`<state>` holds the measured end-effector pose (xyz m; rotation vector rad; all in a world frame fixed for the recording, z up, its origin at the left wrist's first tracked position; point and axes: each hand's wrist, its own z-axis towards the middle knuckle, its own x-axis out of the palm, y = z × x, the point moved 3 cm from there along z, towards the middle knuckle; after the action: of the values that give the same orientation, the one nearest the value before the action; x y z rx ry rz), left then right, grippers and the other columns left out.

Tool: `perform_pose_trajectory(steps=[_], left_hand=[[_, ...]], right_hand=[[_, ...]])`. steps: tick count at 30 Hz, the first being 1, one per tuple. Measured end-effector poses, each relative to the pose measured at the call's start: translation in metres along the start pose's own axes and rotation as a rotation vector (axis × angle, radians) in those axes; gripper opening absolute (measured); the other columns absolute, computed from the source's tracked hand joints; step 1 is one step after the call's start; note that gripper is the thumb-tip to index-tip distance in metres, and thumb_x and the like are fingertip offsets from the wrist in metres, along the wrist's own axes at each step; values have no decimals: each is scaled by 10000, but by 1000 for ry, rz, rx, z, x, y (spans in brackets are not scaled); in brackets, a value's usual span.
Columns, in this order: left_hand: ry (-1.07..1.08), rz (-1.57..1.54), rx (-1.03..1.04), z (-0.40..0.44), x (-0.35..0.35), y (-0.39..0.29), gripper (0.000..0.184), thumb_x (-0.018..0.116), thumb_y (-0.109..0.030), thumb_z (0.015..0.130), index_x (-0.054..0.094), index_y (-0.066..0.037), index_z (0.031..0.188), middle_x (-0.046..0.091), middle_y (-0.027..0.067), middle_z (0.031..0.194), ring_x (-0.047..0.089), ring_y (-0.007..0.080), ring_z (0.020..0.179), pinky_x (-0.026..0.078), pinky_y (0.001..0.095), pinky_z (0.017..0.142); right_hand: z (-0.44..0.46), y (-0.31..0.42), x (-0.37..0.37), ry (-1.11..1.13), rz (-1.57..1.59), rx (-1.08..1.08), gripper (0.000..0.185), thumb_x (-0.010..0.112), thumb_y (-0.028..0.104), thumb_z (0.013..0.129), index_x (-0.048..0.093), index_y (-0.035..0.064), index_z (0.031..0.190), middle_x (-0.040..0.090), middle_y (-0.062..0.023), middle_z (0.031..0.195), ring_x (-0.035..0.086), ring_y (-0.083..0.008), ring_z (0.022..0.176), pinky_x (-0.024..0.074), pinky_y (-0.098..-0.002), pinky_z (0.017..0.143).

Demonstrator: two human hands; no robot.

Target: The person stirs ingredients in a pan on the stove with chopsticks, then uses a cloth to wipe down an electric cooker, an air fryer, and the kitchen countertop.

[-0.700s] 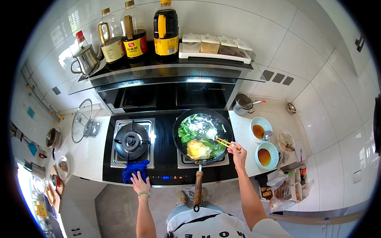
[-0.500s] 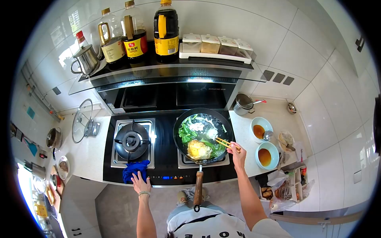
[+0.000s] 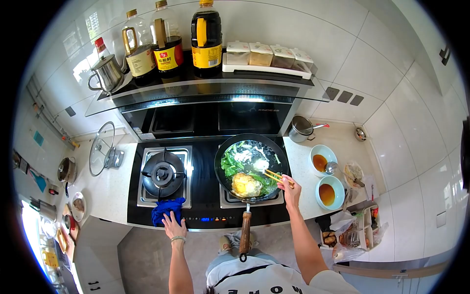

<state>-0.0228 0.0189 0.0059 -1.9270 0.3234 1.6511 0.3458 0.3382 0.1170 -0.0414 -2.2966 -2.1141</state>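
My right hand (image 3: 291, 191) grips a pair of wooden chopsticks (image 3: 275, 175), their tips at the right side of the black frying pan (image 3: 220, 183). In the pan's liquid lie leafy greens (image 3: 228, 164), a browned fried egg (image 3: 246, 185) and whitish pieces that look like egg (image 3: 260, 165). The pan's wooden handle (image 3: 245, 232) points toward me, with neither hand on it. My left hand (image 3: 174, 226) rests with its fingers spread on a crumpled blue cloth (image 3: 165, 209) at the hob's front left edge.
Left of the pan is a gas burner (image 3: 162, 172). Two bowls of brown sauce (image 3: 327, 194) stand on the right counter, a spoon (image 3: 331, 167) in the farther one. A small pot (image 3: 301, 128) sits behind them. A glass lid (image 3: 102, 149) stands upright at left. Sauce bottles (image 3: 206, 36) line the hood shelf.
My right hand and the chopsticks have shifted slightly left in the pan. My left hand stays on the cloth.
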Motion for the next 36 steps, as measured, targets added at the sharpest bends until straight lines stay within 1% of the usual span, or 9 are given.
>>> perform_pose_trajectory(steps=[14, 19, 24, 26, 28, 30, 33, 34, 36], left_hand=[[-9, 0, 0, 0, 0, 0, 713, 670, -357, 851, 401, -129, 1471, 280, 232, 1562, 335, 481, 1373, 377, 512, 1085], [-9, -4, 3, 0, 1, 1, 716, 670, -353, 853, 393, -134, 1475, 283, 231, 1561, 334, 483, 1374, 377, 511, 1086], [-8, 6, 12, -1, 1, 1, 718, 669, -349, 856, 383, -142, 1481, 283, 231, 1560, 334, 485, 1374, 377, 511, 1087], [-10, 12, 11, -1, 1, 0, 717, 667, -349, 860, 379, -144, 1483, 281, 232, 1561, 334, 483, 1374, 376, 508, 1089], [-13, 9, 15, 0, 2, 1, 717, 667, -349, 861, 379, -144, 1485, 281, 231, 1560, 334, 481, 1374, 377, 508, 1088], [-16, 6, 19, -1, 2, 1, 716, 666, -349, 863, 378, -145, 1486, 281, 231, 1560, 334, 480, 1375, 377, 508, 1086], [-21, 8, 27, -2, 0, -1, 716, 666, -349, 864, 377, -147, 1487, 283, 231, 1559, 336, 478, 1375, 379, 507, 1084], [-22, 9, 25, -2, 0, -1, 715, 667, -348, 865, 377, -146, 1487, 284, 231, 1559, 337, 477, 1375, 380, 508, 1083], [-21, 11, 30, -4, 0, 0, 715, 667, -347, 865, 377, -144, 1486, 284, 230, 1559, 337, 476, 1375, 381, 508, 1081]], right_hand=[[5, -6, 11, 2, 44, 21, 307, 628, 157, 965, 652, -80, 1160, 690, -150, 947, 699, -178, 751, 587, -246, 686], [-3, 14, 0, 35, 6, 9, 307, 627, 157, 965, 654, -84, 1153, 692, -154, 947, 703, -183, 757, 592, -250, 690], [-23, 76, -33, 56, -138, -59, 316, 631, 188, 963, 669, -81, 1124, 713, -144, 903, 703, -160, 737, 571, -254, 685], [-39, 115, -39, 44, -191, -137, 304, 621, 170, 969, 663, -84, 1131, 714, -145, 908, 702, -165, 741, 571, -256, 692], [-54, 137, -43, 53, -185, -148, 283, 602, 140, 982, 649, -80, 1152, 710, -135, 935, 700, -164, 777, 568, -256, 727], [-70, 155, -40, 52, -152, -272, 267, 581, 120, 995, 638, -71, 1173, 703, -127, 971, 696, -161, 819, 560, -256, 758], [-88, 138, -26, 26, -119, -282, 249, 586, 128, 993, 659, -58, 1141, 702, -133, 963, 706, -189, 788, 574, -273, 730], [-86, 113, -23, 60, -108, -232, 255, 578, 126, 997, 650, -56, 1160, 702, -128, 973, 707, -189, 805, 574, -280, 751], [-87, 81, -14, 91, -278, -188, 260, 571, 124, 1002, 639, -62, 1171, 701, -129, 980, 707, -192, 817, 571, -282, 770]])
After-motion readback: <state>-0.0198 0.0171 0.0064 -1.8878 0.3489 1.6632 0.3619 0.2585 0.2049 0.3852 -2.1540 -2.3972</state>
